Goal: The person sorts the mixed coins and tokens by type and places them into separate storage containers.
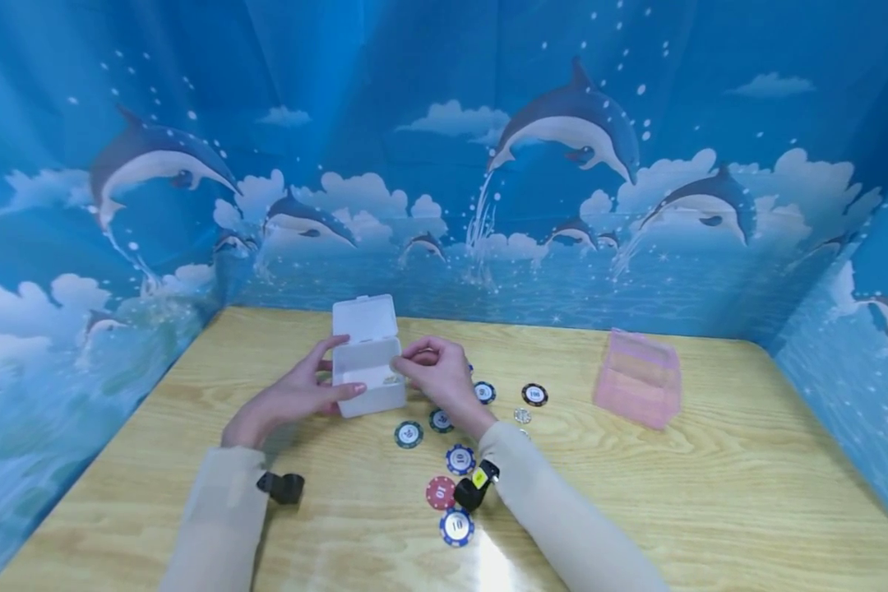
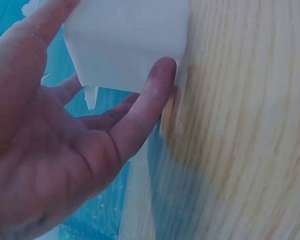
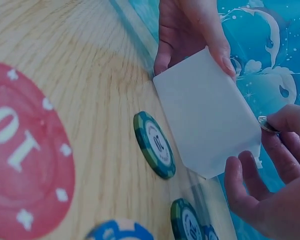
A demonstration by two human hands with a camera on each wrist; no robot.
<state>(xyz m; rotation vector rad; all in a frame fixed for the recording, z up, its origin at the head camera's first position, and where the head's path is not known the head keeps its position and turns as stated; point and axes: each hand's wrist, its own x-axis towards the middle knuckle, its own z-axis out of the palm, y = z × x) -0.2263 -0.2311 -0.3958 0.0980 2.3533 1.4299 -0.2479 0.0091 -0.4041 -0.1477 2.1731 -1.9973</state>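
A white plastic box (image 1: 370, 400) with its hinged lid (image 1: 365, 318) raised is gripped by my left hand (image 1: 303, 390), thumb across the front and fingers around the left side. In the left wrist view the box (image 2: 125, 45) is tilted, one finger pressing near its lower edge. My right hand (image 1: 444, 374) is at the box's right side, over the opening. Between its thumb and forefinger it pinches a small metallic coin (image 3: 268, 125), seen edge-on in the right wrist view. Inside the box lies a small shiny round piece (image 1: 390, 380).
Green chips (image 1: 409, 434), blue chips (image 1: 456, 527), a red chip (image 1: 440, 492) and a black chip (image 1: 535, 395) lie about my right forearm. A silver coin (image 1: 522, 416) is near the black chip. A pink translucent container (image 1: 640, 407) stands to the right on the wooden table (image 1: 710, 493).
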